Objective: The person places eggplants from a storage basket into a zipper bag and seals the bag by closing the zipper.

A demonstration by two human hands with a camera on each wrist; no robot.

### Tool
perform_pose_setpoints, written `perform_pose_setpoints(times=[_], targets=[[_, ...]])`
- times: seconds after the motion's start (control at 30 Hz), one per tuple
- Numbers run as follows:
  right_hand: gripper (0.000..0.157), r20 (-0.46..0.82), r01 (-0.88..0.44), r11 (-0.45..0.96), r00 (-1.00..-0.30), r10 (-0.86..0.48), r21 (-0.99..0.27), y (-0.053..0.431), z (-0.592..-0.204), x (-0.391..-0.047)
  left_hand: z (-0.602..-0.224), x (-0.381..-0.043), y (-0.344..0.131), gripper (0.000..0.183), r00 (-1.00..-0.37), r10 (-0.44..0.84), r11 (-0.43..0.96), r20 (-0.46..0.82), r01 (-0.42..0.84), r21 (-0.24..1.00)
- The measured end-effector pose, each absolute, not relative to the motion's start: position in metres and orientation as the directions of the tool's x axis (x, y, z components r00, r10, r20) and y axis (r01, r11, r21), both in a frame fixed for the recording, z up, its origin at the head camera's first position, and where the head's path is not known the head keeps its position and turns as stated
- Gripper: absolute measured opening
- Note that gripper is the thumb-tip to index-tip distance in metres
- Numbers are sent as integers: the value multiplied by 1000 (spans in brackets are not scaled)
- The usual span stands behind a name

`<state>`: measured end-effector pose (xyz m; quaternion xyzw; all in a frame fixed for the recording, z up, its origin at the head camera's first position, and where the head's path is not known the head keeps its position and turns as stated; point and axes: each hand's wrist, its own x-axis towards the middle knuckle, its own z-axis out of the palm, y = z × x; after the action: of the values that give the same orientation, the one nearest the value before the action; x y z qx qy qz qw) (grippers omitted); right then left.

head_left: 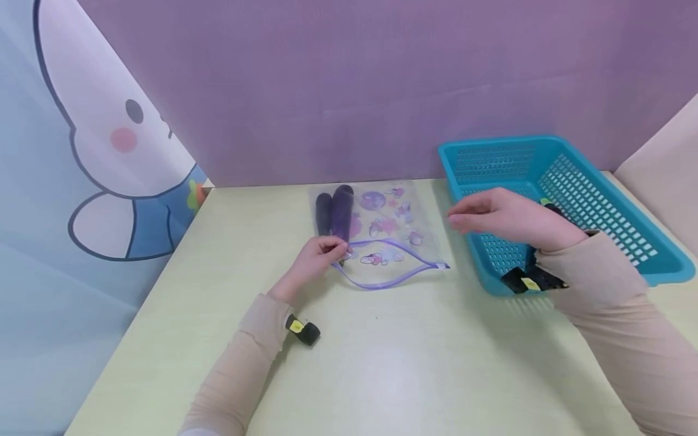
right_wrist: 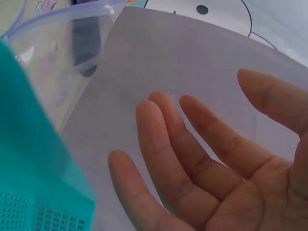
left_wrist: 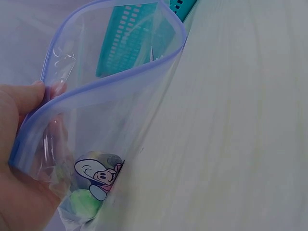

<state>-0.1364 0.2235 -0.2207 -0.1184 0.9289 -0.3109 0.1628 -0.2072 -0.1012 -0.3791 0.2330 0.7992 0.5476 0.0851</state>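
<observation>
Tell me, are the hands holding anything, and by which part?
The left hand pinches the bag by its purple rim, at the left side of the opening. The right hand holds nothing.

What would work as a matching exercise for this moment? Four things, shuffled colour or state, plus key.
Things:
1. left grip
2. right grip
3. bag
4. basket

Colour or state:
A. teal, perforated walls
B. holding nothing
C. clear, printed, mouth spread open
D. pinching the edge of the bag's opening

Pairs: 1-D, 2-B, 3-C, 4-A
</observation>
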Motion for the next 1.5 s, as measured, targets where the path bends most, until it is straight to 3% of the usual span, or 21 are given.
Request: perform_pose_setpoints(times=[0.6, 0.83, 1.5], targets=[[54, -327, 8, 725, -896, -301, -689, 269, -232, -159, -379, -207, -101, 20, -882, 459, 292, 109, 265, 919], [61, -379, 44, 735, -876, -298, -677, 285, -238, -172, -378, -207, -101, 20, -884, 455, 292, 103, 258, 921], [68, -476, 201, 670, -841, -256, -715, 327, -274, -198, -375, -205, -99, 20, -896, 440, 298, 62, 211, 931]])
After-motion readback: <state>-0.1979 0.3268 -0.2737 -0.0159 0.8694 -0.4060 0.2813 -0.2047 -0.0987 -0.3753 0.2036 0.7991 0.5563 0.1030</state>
